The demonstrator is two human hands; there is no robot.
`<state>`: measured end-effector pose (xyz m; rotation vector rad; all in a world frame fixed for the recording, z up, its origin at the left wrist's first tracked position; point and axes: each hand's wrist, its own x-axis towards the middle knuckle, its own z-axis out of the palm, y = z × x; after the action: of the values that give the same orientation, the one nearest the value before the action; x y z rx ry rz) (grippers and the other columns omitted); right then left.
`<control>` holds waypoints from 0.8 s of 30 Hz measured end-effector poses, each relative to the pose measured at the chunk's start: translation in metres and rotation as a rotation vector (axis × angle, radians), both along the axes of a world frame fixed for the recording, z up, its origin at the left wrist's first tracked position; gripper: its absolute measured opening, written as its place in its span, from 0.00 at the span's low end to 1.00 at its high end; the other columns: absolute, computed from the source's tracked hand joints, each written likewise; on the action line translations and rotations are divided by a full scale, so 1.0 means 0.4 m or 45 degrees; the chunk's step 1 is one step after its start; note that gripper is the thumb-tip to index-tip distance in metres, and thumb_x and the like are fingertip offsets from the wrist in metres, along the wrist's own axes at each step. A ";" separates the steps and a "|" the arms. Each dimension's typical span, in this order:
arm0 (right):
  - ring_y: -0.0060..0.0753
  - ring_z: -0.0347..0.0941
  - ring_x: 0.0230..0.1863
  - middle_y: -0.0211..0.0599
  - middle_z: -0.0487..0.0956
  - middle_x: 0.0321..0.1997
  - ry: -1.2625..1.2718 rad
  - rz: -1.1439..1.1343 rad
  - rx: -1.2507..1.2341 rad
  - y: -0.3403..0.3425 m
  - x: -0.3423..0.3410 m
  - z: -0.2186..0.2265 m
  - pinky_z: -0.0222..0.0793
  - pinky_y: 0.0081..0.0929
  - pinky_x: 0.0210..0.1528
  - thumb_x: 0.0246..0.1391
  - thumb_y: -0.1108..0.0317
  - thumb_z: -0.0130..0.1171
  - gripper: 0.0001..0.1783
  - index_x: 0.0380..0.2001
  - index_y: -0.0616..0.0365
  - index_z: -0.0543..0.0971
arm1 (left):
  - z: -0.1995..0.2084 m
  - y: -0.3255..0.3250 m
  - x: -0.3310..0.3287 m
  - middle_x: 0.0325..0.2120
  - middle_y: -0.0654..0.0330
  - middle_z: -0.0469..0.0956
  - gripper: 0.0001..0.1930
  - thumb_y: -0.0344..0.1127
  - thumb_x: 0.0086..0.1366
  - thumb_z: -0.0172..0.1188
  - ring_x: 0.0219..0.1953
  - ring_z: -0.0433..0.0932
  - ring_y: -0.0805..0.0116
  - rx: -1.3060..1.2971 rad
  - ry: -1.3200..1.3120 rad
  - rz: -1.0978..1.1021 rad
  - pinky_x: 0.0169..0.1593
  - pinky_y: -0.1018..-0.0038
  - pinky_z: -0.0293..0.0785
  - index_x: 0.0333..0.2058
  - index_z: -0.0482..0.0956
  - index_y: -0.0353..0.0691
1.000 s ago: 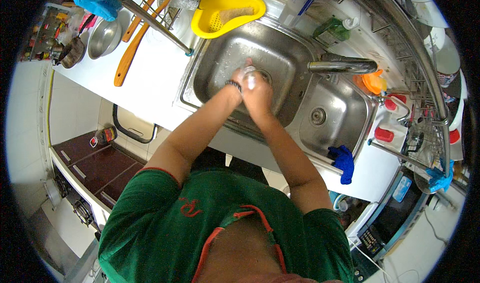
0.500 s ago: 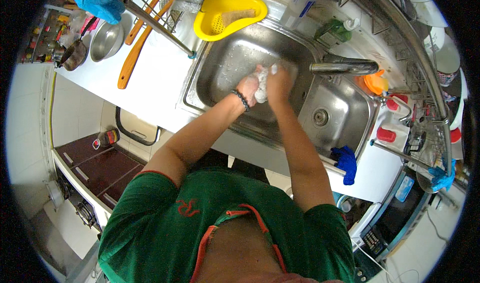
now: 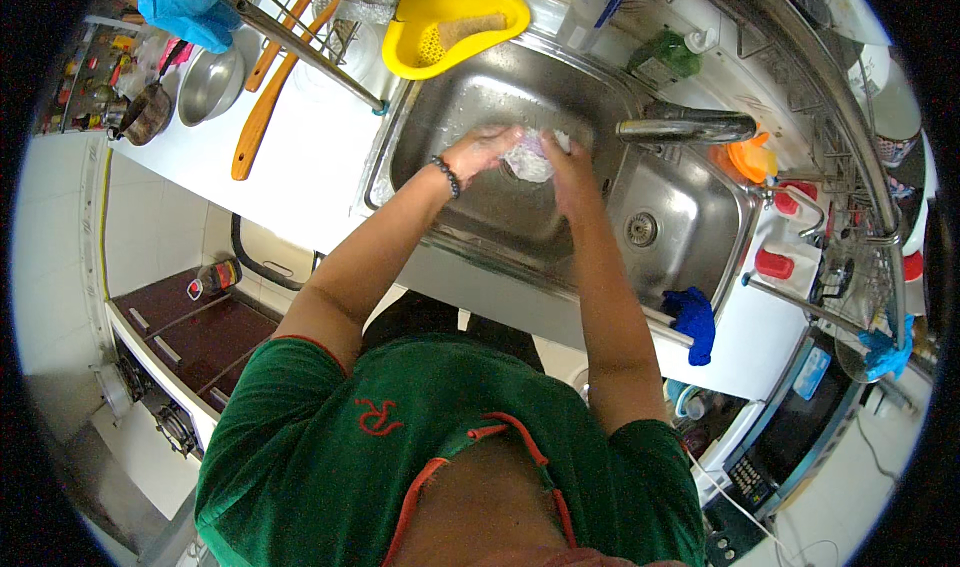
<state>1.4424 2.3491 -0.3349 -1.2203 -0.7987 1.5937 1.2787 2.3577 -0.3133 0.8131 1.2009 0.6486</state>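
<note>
1. A small whitish, crumpled-looking thing (image 3: pixel 530 157) was held between both hands over the left basin of the steel sink (image 3: pixel 440 107), just short of the faucet spout (image 3: pixel 685 127)
2. The left hand (image 3: pixel 480 152) was cupped against it from the left, fingers curled around it; a dark bead bracelet (image 3: pixel 446 177) was worn at that wrist
3. The right hand (image 3: pixel 565 172) was pressed on it from the right, fingers closed over its edge
4. What the thing was could not be told; it was judged light, soft and wet, likely slippery, and best taken with whole palms around its middle, not by fingertips
5. A yellow strainer (image 3: pixel 450 12) was seen at the sink's far rim, a long wooden spatula (image 3: pixel 270 107) on the desk to the left, a blue cloth (image 3: pixel 692 322) over the near right edge
</note>
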 end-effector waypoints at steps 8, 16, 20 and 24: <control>0.27 0.71 0.36 0.32 0.75 0.37 -0.309 0.452 -0.222 -0.005 0.072 -0.004 0.65 0.24 0.42 0.39 0.63 0.62 0.21 0.38 0.61 0.74 | 0.004 0.061 -0.008 0.30 0.64 0.76 0.06 0.33 0.60 0.52 0.35 0.75 0.72 -0.046 -0.888 0.638 0.40 0.77 0.72 0.35 0.72 0.39; 0.33 0.71 0.37 0.42 0.74 0.39 -0.285 0.084 0.442 -0.017 0.022 -0.050 0.67 0.29 0.40 0.43 0.66 0.57 0.13 0.34 0.57 0.74 | -0.100 0.018 0.002 0.31 0.61 0.74 0.16 0.47 0.60 0.49 0.36 0.74 0.66 -0.290 -0.787 0.643 0.42 0.68 0.73 0.38 0.70 0.40; 0.42 0.72 0.28 0.45 0.76 0.27 -0.615 0.162 0.336 -0.026 -0.139 -0.048 0.67 0.33 0.32 0.44 0.65 0.57 0.09 0.21 0.60 0.73 | -0.258 0.016 0.015 0.42 0.50 0.69 0.28 0.59 0.60 0.42 0.43 0.70 0.60 -0.495 -1.222 0.241 0.40 0.67 0.73 0.43 0.67 0.38; 0.51 0.69 0.21 0.49 0.72 0.15 -1.075 -0.289 0.852 0.006 -0.104 -0.024 0.64 0.38 0.26 0.46 0.65 0.55 0.13 0.14 0.61 0.73 | -0.093 -0.021 0.144 0.39 0.57 0.71 0.20 0.51 0.63 0.37 0.42 0.69 0.64 -0.521 -0.897 0.461 0.45 0.71 0.65 0.41 0.69 0.43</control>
<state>1.4007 2.3513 -0.3444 -1.3811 -1.5003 0.4846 1.3363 2.3494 -0.3506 -0.0059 0.7812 0.8534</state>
